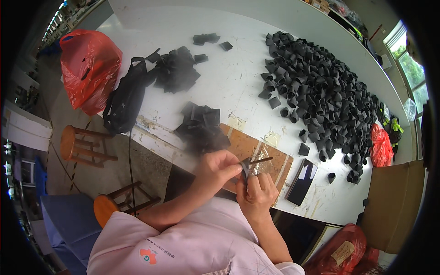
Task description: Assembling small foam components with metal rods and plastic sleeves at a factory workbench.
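Black piece (245, 170) in the left grip (217, 166)

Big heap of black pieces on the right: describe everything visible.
The heap is many small matte-black pieces, mostly curled into open tubes with pointed corners; fabric or rubber, I can't tell. Loosely piled, it spreads over the right of the white table, with strays at its near edge. A red bag sits by its right end. Left hand and right hand are both clear of it.

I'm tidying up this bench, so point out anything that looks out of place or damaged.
One lone black piece lies apart from the big black heap, right of the phone. The white tabletop looks stained and scuffed near its front edge.
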Tool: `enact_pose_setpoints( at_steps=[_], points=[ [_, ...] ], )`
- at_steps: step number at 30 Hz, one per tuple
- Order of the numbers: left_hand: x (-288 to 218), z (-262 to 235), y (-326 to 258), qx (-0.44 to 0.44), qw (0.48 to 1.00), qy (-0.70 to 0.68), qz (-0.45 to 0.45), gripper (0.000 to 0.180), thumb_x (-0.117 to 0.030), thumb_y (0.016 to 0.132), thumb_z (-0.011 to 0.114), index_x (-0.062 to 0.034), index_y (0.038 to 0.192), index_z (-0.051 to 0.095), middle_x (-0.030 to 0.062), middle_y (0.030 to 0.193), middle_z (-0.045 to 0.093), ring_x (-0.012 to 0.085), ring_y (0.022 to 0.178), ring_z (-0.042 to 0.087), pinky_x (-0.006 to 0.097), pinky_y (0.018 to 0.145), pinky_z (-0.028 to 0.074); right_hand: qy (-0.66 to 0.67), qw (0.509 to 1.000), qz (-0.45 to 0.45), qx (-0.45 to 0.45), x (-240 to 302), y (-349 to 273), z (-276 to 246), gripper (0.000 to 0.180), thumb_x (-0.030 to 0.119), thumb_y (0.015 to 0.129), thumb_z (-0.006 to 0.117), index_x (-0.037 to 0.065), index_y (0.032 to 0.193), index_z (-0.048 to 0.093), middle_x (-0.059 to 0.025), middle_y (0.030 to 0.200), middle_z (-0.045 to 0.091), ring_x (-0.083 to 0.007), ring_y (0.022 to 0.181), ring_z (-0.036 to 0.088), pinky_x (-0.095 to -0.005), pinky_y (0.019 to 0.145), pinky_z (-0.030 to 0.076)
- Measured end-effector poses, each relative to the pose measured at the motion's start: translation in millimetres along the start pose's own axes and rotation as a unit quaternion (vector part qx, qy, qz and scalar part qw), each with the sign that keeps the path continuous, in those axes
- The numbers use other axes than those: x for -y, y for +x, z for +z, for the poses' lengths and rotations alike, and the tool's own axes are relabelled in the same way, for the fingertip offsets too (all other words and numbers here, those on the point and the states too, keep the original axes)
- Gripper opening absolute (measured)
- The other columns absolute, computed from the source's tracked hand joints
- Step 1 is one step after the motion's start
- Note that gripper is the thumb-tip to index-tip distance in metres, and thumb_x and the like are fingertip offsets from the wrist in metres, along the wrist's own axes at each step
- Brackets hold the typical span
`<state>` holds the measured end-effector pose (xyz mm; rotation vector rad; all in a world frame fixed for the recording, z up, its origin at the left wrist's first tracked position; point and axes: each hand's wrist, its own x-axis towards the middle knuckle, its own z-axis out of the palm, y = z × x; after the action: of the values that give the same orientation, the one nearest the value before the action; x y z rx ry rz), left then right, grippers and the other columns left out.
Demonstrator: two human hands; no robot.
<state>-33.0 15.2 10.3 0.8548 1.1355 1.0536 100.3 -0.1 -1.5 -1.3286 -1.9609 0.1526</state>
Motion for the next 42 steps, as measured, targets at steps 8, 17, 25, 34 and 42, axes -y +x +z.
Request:
enact_pose_setpoints(
  at_steps=[8, 17, 25, 34, 42],
  points=[
    [5.8, 1.3, -4.7, 0.029, 0.996, 0.077, 0.028, 0.002, 0.002, 0.080, 0.056, 0.0028, 0.081, 0.056, 0.0039, 0.073, 0.060, 0.0076, 0.066, 0.059, 0.020, 0.059, 0.050, 0.152, 0.978, 0.135, 0.037, 1.2, 4.0, -25.5, 0.025, 0.014, 0.071, 0.070, 0.003, 0.090, 0.058, -0.0073, 0.071, 0.054, -0.0214, 0.061, 0.054, -0.0306, 0.052, 0.044],
    [23.4, 22.8, -5.6, -0.132, 0.896, 0.277, 0.320, 0.008, 0.003, 0.078, 0.057, -0.0003, 0.085, 0.055, 0.0030, 0.066, 0.058, 0.0018, 0.049, 0.048, 0.019, 0.039, 0.037, -0.011, 1.000, -0.018, -0.013, -3.7, 1.7, -2.4, 0.011, 0.000, 0.068, 0.063, 0.003, 0.076, 0.055, -0.0080, 0.068, 0.049, -0.0245, 0.059, 0.049, -0.0343, 0.046, 0.040],
    [-6.8, 7.2, -3.6, 0.134, 0.935, -0.311, -0.106, 0.016, 0.007, 0.073, 0.052, -0.0008, 0.087, 0.050, 0.0015, 0.067, 0.052, 0.0004, 0.045, 0.037, 0.016, 0.039, 0.028, 0.461, 0.823, 0.331, -0.003, -11.4, 9.6, -19.3, 0.007, 0.001, 0.070, 0.065, 0.001, 0.071, 0.058, -0.0023, 0.062, 0.049, -0.0064, 0.049, 0.039, -0.0190, 0.043, 0.030],
    [-17.8, 23.6, 0.0, 0.000, 0.994, -0.086, 0.061, 0.016, 0.010, 0.075, 0.047, 0.0022, 0.088, 0.052, 0.0077, 0.074, 0.059, 0.0002, 0.044, 0.041, 0.017, 0.037, 0.032, 0.671, 0.620, 0.388, 0.119, -9.0, 25.8, -37.8, 0.021, 0.024, 0.083, 0.060, 0.007, 0.072, 0.054, 0.0044, 0.064, 0.044, -0.0037, 0.052, 0.034, -0.0182, 0.045, 0.026],
    [-25.0, 9.6, 23.2, 0.109, 0.932, -0.313, -0.150, 0.015, -0.001, 0.083, 0.050, -0.0024, 0.097, 0.053, -0.0015, 0.065, 0.052, 0.0003, 0.036, 0.030, 0.016, 0.032, 0.024, 0.646, 0.662, 0.340, 0.169, -42.0, 49.7, -16.3, 0.019, 0.021, 0.084, 0.059, 0.002, 0.081, 0.057, 0.0031, 0.064, 0.048, -0.0031, 0.052, 0.037, -0.0167, 0.046, 0.029]
  ],
)
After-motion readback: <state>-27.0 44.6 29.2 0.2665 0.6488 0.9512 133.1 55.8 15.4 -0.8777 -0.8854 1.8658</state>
